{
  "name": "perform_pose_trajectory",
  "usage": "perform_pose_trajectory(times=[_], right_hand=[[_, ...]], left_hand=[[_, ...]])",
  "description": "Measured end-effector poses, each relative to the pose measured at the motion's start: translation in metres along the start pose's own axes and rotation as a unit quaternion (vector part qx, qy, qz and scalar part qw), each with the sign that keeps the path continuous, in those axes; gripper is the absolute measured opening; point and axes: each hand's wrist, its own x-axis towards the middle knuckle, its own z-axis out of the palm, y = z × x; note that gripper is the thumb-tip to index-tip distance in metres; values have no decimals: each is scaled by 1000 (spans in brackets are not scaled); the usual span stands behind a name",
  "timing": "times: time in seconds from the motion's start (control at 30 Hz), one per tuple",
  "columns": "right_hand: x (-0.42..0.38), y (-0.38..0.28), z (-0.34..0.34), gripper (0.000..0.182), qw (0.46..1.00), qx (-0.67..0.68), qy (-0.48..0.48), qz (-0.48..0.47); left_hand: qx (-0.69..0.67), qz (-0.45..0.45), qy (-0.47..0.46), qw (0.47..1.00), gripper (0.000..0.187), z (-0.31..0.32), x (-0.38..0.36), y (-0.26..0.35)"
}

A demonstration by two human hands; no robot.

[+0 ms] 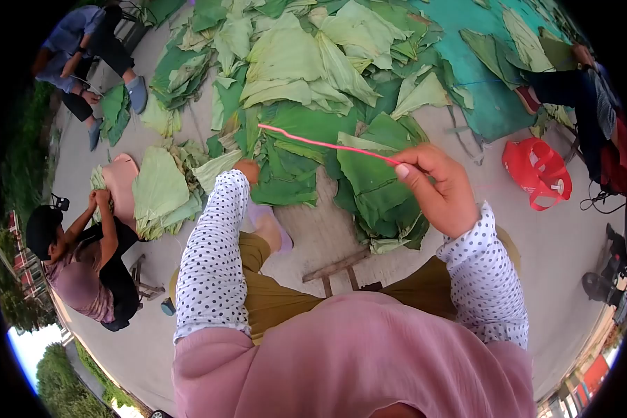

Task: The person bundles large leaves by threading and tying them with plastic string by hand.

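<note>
My right hand [439, 188] pinches one end of a thin pink cord [327, 144] between thumb and fingers. The cord stretches leftward in the air above the leaves, its other end free. Below it lies a stack of large green leaves [380, 177]. Farther left, my left hand [247, 170] is low at the edge of another pile of green leaves [285, 171], beside a pale leaf [217, 169]. Its fingers look curled, partly hidden by the dotted sleeve, and I cannot make out what is in them.
A big heap of leaves [292, 59] spreads ahead over the floor and a green sheet [491, 104]. A red bag [536, 171] stands at right. One person [83, 272] sits at left by more leaves; others sit at upper left and right. A small wooden stool [336, 267] is by my knees.
</note>
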Motion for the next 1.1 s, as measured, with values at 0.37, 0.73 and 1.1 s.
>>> perform_pose_trajectory(times=[0.37, 0.73, 1.1], right_hand=[[24, 6, 17, 9, 1000, -2, 4, 19], [-8, -4, -6, 10, 999, 13, 41, -24], [-27, -20, -6, 14, 999, -35, 3, -6]], left_hand=[[-148, 95, 312, 934, 61, 17, 104, 63], [-478, 176, 158, 846, 30, -39, -39, 117], [-515, 368, 78, 771, 18, -75, -299, 142]])
